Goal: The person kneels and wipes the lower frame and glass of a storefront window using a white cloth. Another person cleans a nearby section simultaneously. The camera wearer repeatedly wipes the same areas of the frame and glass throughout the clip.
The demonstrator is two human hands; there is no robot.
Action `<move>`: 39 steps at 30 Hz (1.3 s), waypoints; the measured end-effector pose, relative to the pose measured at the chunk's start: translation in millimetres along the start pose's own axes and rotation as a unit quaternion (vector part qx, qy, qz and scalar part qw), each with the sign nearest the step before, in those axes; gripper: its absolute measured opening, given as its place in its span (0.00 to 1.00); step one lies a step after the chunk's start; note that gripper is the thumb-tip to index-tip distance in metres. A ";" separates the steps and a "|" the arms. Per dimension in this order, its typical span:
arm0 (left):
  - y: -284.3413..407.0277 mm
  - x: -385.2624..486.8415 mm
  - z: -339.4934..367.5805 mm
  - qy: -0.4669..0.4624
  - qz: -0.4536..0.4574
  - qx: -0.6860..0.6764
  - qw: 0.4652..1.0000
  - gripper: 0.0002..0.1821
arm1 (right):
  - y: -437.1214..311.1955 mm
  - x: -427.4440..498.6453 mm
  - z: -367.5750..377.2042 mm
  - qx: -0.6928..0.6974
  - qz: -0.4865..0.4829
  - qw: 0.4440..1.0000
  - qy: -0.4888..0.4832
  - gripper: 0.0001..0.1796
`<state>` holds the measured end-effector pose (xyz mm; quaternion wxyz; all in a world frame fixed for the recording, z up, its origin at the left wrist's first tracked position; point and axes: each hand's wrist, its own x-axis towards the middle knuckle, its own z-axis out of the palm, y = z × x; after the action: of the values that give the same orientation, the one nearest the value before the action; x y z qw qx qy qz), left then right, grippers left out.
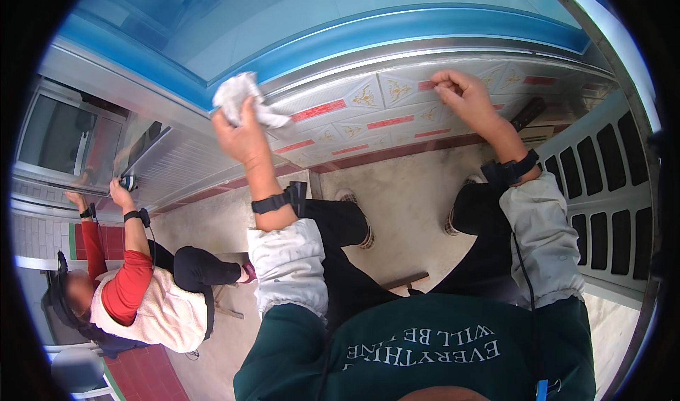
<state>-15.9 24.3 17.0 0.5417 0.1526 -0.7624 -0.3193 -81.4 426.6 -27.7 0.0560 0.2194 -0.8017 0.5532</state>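
My left hand (241, 138) grips a crumpled white cloth (236, 93) between thumb and fingers. The cloth lies over the lower corner of a blue-edged window frame (319, 50), beside a metal corner post. Part of the fingers is hidden behind the cloth. To the right, my right hand (467, 95) is held in front of the patterned wall tiles (404, 98), just below the metal sill (425, 50). Its fingers are curled in toward the thumb, and nothing shows in them. Whether it touches the tiles is unclear.
At the left, a seated person (154, 300) in red sleeves reaches toward a reflective panel, holding a small striped item (127, 182). A grey slotted plastic piece (600, 151) stands close on my right, by a dark-edged panel (584, 21). Concrete floor (398, 188) lies below.
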 end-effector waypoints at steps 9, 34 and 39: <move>1.0 -27.3 23.9 -0.076 0.076 -0.038 0.993 0.17 | 3.6 8.3 9.7 -0.041 -0.040 0.998 -0.005 0.08; -14.7 -10.5 13.4 -0.070 -0.050 -0.139 0.987 0.18 | 1.7 12.4 -7.0 -0.158 -0.083 0.983 -0.048 0.06; 13.5 -36.5 30.6 -0.119 -0.041 -0.074 0.989 0.19 | -0.5 11.4 -0.1 -0.144 -0.057 0.986 -0.059 0.06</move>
<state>-29.3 65.4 -7.1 0.4432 0.1044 -0.7890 -0.4125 -91.5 423.3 -23.5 0.0709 0.2872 -0.8608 0.4141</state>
